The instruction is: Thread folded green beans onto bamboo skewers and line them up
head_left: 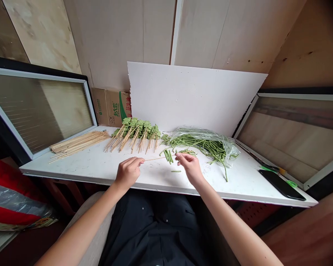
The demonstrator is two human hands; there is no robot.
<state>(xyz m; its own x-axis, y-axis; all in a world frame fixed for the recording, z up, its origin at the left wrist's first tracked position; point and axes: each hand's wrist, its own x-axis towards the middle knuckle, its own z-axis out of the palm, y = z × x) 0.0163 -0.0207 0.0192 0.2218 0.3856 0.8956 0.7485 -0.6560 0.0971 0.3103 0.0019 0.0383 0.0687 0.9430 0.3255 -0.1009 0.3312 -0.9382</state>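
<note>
A thin wooden skewer (154, 159) runs between my hands over the white table. My left hand (129, 170) is closed on its left end. Several short cut pieces of long green bean (168, 156) sit side by side along the skewer near its right end. There my right hand (190, 166) pinches, apparently on a bean piece mostly hidden by the fingertips. One loose bean piece (175, 171) lies on the table below. A small pile of cut pieces (189, 152) lies just behind my right hand.
Filled bean skewers (140, 131) are stacked at the back, sticks towards me. Bare skewers (79, 143) lie at left. Whole long beans (208, 144) spill from a clear plastic bag (230, 146). A black phone (281, 184) lies at right; a cardboard box (111, 107) stands behind.
</note>
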